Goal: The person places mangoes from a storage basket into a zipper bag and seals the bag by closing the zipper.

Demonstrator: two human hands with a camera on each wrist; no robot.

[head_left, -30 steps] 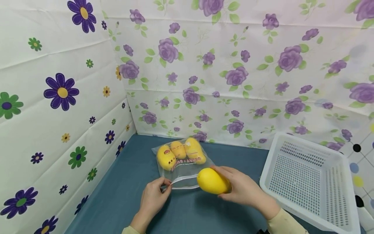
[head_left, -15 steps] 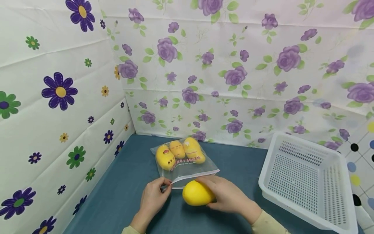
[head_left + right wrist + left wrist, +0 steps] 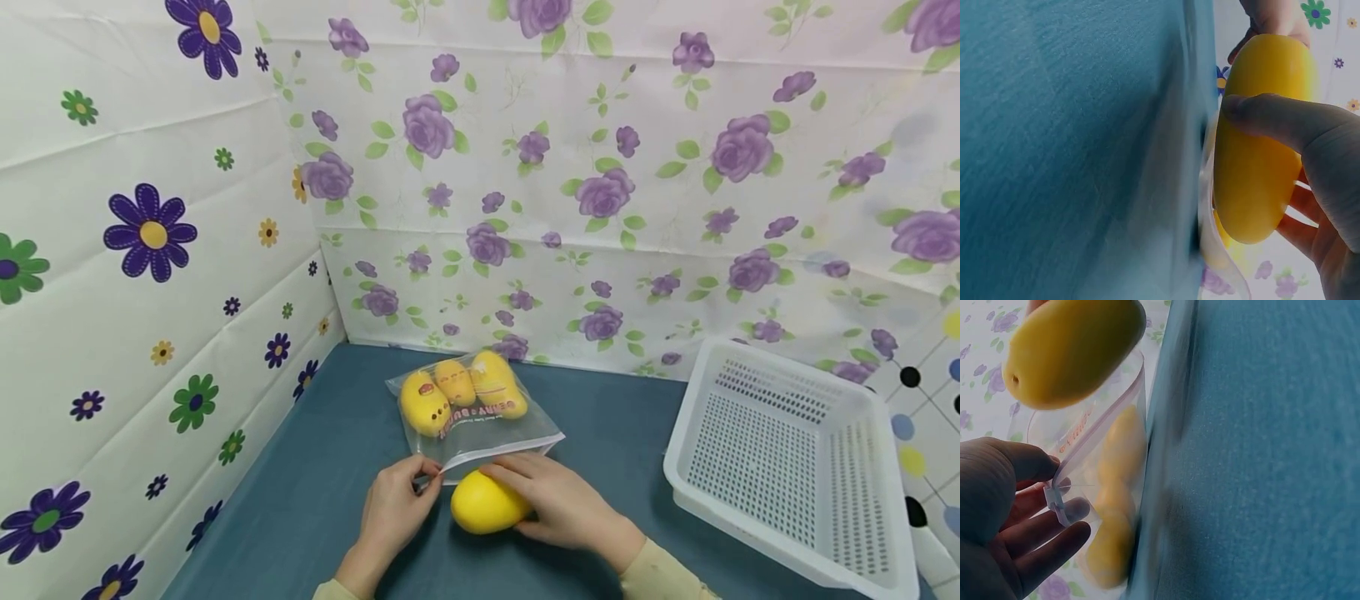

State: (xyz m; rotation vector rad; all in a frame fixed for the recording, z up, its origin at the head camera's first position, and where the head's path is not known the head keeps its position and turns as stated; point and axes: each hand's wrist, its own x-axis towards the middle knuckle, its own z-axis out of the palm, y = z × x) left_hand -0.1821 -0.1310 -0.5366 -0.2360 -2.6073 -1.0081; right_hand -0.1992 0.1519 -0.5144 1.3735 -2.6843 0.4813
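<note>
A clear zip bag (image 3: 480,437) with printed lettering lies on the table, and several yellow mangoes (image 3: 427,406) show through its plastic at the far end. My left hand (image 3: 397,504) pinches the near left corner of the bag's mouth by the zip edge; in the left wrist view its thumb (image 3: 1035,464) presses on the rim and the mouth gapes. Another mango (image 3: 487,502) is gripped in my right hand (image 3: 558,504), just in front of the bag's mouth and outside it. The right wrist view shows the thumb (image 3: 1266,115) lying across this mango.
A white perforated plastic basket (image 3: 787,533) stands at the right of the blue-green table (image 3: 300,517). Flower-printed sheets (image 3: 540,208) rise behind and to the left of the table.
My right hand has carried the mango left and toward me, from over the bag's right edge to the front of its mouth. The left hand has kept its pinch in place.
</note>
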